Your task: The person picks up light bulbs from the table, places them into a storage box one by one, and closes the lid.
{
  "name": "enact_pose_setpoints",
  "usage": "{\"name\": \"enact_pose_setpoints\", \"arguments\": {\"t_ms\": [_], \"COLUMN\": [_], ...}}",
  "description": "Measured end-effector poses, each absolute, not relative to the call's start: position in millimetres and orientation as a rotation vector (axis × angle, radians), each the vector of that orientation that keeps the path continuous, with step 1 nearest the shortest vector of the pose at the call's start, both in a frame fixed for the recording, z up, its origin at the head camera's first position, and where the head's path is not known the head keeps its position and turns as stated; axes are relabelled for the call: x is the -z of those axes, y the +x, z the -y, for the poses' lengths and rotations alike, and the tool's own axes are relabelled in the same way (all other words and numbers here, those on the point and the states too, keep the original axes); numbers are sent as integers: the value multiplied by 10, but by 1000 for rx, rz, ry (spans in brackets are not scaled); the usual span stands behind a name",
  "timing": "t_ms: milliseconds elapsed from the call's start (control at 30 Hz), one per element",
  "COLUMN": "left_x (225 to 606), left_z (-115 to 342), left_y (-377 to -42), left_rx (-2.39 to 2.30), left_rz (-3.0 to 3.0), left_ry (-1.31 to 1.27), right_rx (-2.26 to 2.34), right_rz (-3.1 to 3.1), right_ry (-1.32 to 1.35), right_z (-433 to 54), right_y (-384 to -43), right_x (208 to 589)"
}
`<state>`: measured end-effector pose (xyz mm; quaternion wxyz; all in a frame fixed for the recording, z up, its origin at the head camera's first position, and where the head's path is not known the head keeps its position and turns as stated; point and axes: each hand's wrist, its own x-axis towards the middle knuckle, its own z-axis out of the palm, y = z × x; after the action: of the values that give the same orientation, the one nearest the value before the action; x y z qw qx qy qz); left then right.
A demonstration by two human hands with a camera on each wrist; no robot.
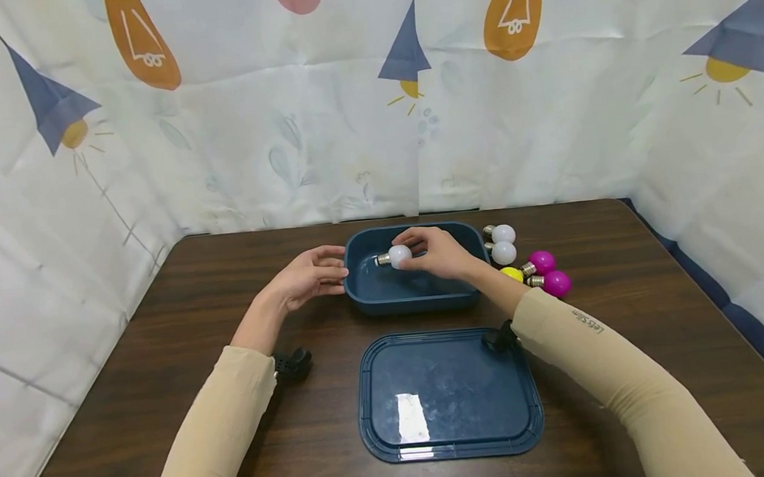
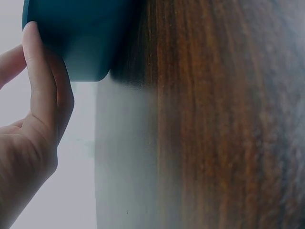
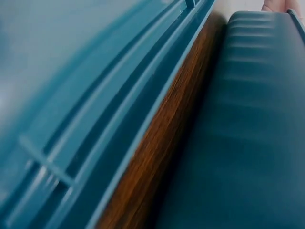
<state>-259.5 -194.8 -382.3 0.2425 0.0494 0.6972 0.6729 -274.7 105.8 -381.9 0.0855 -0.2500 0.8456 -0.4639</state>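
A white light bulb (image 1: 399, 256) with a metal screw base is pinched in my right hand (image 1: 441, 252), over the inside of a dark blue plastic box (image 1: 420, 304). Its base points left. At the box's left end, my left hand (image 1: 314, 274) touches the wall with its fingertips, fingers fairly straight. The left wrist view shows these fingers against the corner of the box (image 2: 88, 67). In the right wrist view the box's long side (image 3: 248, 133) appears, but the right hand and the bulb are out of sight.
A blue lid (image 1: 452, 389) lies flat on the brown wooden table (image 1: 316, 435), in front of the box. Right of the box are two white bulbs (image 1: 504, 252), a yellow bulb (image 1: 512, 274) and two magenta bulbs (image 1: 557, 283). A printed curtain (image 1: 349, 152) hangs behind the table.
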Motion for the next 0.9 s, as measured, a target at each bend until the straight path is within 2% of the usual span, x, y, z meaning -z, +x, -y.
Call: {"name": "enact_pose_setpoints", "arguments": {"t_ms": [900], "left_x": [3799], "left_z": [1935], "left_y": [-2575], "left_rx": [-1846], "left_rz": [-1898], "left_ry": [117], "right_rx": [1275], "right_rz": [-2601], "right_ry": [-657], "right_z": [-849], "right_y": [-2799], "right_x": [3851]}}
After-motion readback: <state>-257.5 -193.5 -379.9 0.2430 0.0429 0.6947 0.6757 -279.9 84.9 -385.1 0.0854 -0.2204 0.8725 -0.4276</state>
